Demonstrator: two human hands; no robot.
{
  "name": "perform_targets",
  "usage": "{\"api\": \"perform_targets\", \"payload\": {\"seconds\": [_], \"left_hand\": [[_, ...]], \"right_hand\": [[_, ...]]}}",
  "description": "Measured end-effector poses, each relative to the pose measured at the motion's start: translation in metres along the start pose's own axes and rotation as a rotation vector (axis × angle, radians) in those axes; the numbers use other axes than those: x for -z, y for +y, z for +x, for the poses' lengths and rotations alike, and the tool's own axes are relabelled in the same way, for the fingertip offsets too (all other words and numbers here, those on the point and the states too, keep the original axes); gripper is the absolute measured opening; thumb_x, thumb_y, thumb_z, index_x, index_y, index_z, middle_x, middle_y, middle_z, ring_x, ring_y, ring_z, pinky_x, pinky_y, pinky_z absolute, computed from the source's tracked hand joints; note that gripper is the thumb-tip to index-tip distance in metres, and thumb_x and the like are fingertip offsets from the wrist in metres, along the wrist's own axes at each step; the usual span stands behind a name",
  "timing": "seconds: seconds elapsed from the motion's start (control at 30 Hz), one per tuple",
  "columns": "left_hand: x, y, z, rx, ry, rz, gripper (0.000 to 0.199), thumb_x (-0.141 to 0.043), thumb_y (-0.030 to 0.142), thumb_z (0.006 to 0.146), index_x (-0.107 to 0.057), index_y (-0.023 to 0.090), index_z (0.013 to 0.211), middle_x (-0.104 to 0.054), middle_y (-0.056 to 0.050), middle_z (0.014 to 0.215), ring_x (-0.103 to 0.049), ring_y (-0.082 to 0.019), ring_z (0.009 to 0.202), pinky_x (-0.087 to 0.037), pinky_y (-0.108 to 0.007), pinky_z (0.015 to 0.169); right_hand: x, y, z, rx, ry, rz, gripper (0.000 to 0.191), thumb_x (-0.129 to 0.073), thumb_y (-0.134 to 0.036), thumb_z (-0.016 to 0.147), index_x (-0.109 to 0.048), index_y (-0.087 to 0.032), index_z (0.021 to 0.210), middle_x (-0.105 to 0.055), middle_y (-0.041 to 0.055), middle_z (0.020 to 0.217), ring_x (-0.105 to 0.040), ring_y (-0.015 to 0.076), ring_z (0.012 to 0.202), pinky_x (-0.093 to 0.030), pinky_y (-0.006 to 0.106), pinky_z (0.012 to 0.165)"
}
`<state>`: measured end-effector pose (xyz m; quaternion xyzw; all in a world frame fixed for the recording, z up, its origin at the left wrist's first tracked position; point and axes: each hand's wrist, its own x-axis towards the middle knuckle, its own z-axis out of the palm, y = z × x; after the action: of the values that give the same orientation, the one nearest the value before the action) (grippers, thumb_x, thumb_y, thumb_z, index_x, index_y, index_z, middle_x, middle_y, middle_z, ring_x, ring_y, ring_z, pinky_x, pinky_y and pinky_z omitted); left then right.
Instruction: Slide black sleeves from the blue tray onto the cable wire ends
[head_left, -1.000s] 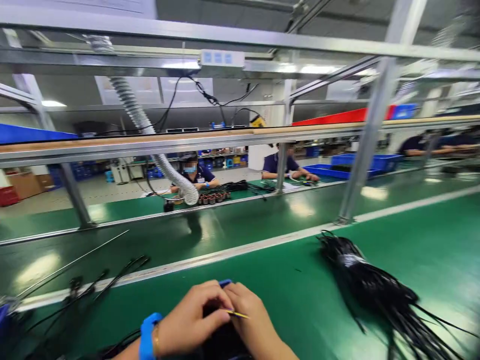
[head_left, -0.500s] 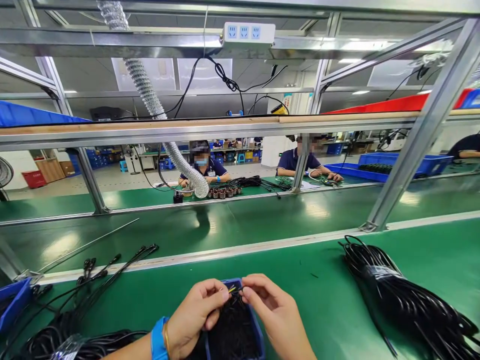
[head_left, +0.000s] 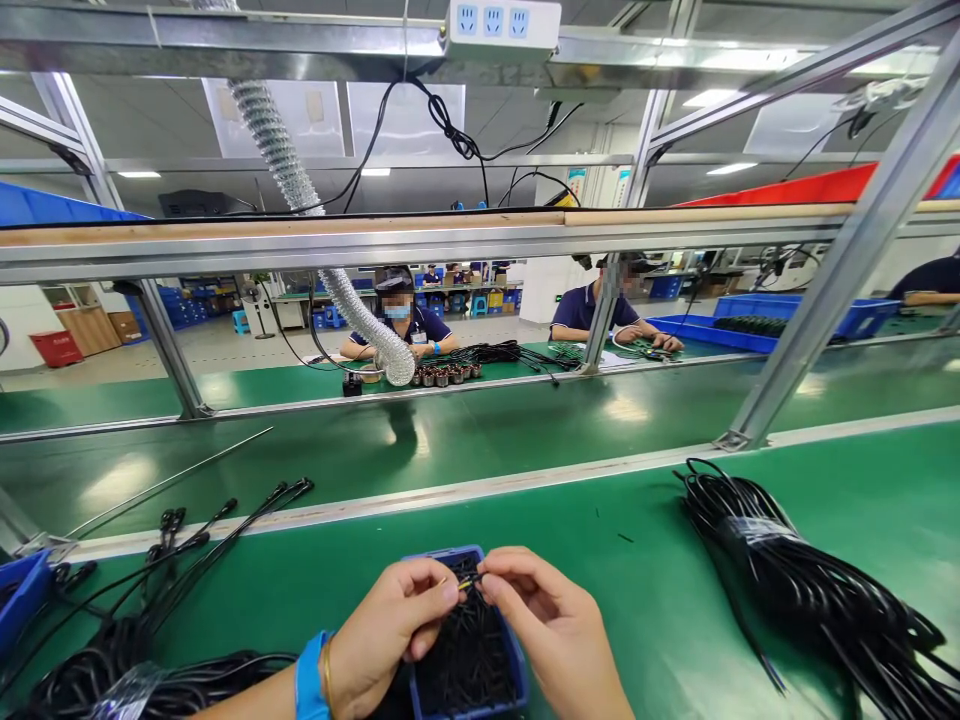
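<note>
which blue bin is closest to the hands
The blue bin holding black pieces, just below the left hand and right hand; the others, such as the left-edge bin, sit farther from them.

Yellow and black, I saw, were the wires between left hand and right hand! Below them, a blue bin of black pieces; around, green tabletop; right of the right hand, black cables.
</note>
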<state>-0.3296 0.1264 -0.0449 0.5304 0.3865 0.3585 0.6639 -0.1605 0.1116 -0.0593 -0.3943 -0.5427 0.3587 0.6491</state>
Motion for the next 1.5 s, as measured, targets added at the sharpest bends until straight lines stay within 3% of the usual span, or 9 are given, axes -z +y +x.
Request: {"api": "perform_targets", "payload": {"seconds": [0.13,0.33,0.6,0.8,1.03,1.3,1.4,1.5], "left_hand": [[0.001,0.000,-0.001,0.001,-0.002,0.002,0.040,-0.071,0.053,0.074,-0.058,0.015,0.074,-0.037,0.008,0.058,-0.024,-0.003,0.042,-0.011,-0.024,0.043],[0.000,0.001,-0.002,0.005,0.002,0.010,0.039,-0.072,0.052,0.074,-0.059,0.014,0.076,-0.038,0.007,0.058,-0.026,-0.003,0.042,-0.012,-0.023,0.043],[0.002,-0.002,-0.001,-0.008,0.003,-0.002,0.037,-0.071,0.049,0.075,-0.060,0.014,0.077,-0.040,0.007,0.058,-0.027,-0.003,0.042,-0.013,-0.023,0.042],[0.003,-0.003,-0.002,-0.033,0.045,0.004,0.034,-0.069,0.048,0.077,-0.060,0.015,0.078,-0.042,0.007,0.055,-0.027,-0.004,0.042,-0.016,-0.022,0.043],[-0.001,0.003,-0.002,-0.009,0.070,-0.002,0.026,-0.068,0.039,0.075,-0.056,0.016,0.073,-0.036,0.008,0.054,-0.023,-0.005,0.043,-0.013,-0.023,0.044],[-0.002,0.001,-0.004,-0.004,0.075,0.031,0.027,-0.068,0.040,0.074,-0.057,0.016,0.072,-0.038,0.007,0.058,-0.027,-0.005,0.044,-0.015,-0.023,0.044],[-0.002,0.000,-0.003,-0.006,0.068,0.043,0.031,-0.070,0.043,0.073,-0.057,0.015,0.072,-0.038,0.007,0.056,-0.027,-0.005,0.044,-0.015,-0.023,0.043],[-0.001,-0.003,-0.002,-0.003,0.063,0.054,0.035,-0.071,0.048,0.072,-0.060,0.015,0.077,-0.041,0.007,0.057,-0.029,-0.005,0.043,-0.017,-0.022,0.043]], "right_hand": [[0.001,0.002,-0.001,-0.033,-0.006,0.030,0.018,-0.076,-0.036,0.073,-0.074,-0.019,0.077,-0.071,0.0077,0.079,-0.065,0.0179,0.066,-0.058,0.027,0.065],[0.003,0.008,-0.003,-0.073,-0.092,0.062,0.014,-0.073,-0.032,0.079,-0.072,-0.020,0.084,-0.070,0.0071,0.086,-0.065,0.0173,0.073,-0.057,0.026,0.070],[0.004,0.009,-0.004,-0.078,-0.091,0.076,0.013,-0.074,-0.033,0.079,-0.072,-0.020,0.083,-0.070,0.0066,0.087,-0.065,0.0171,0.075,-0.056,0.025,0.072],[-0.003,0.009,-0.006,-0.213,-0.134,0.101,0.024,-0.076,-0.040,0.075,-0.071,-0.018,0.080,-0.071,0.0050,0.073,-0.066,0.0161,0.063,-0.056,0.024,0.062],[0.002,0.007,-0.006,0.046,0.048,-0.157,0.016,-0.074,-0.036,0.077,-0.074,-0.021,0.083,-0.076,0.0048,0.079,-0.071,0.0174,0.069,-0.058,0.022,0.068],[-0.002,0.003,-0.006,0.239,0.010,-0.291,0.006,-0.069,-0.027,0.083,-0.073,-0.023,0.083,-0.074,-0.0018,0.072,-0.069,0.0126,0.062,-0.057,0.016,0.061],[-0.002,0.005,-0.006,0.400,0.007,-0.393,0.004,-0.067,-0.022,0.085,-0.071,-0.022,0.084,-0.073,-0.0025,0.071,-0.068,0.0119,0.059,-0.056,0.017,0.059],[0.002,0.010,-0.006,0.608,-0.070,-0.526,0.016,-0.059,-0.015,0.090,-0.068,-0.022,0.102,-0.076,0.0007,0.086,-0.071,0.0135,0.073,-0.058,0.019,0.070]]}}
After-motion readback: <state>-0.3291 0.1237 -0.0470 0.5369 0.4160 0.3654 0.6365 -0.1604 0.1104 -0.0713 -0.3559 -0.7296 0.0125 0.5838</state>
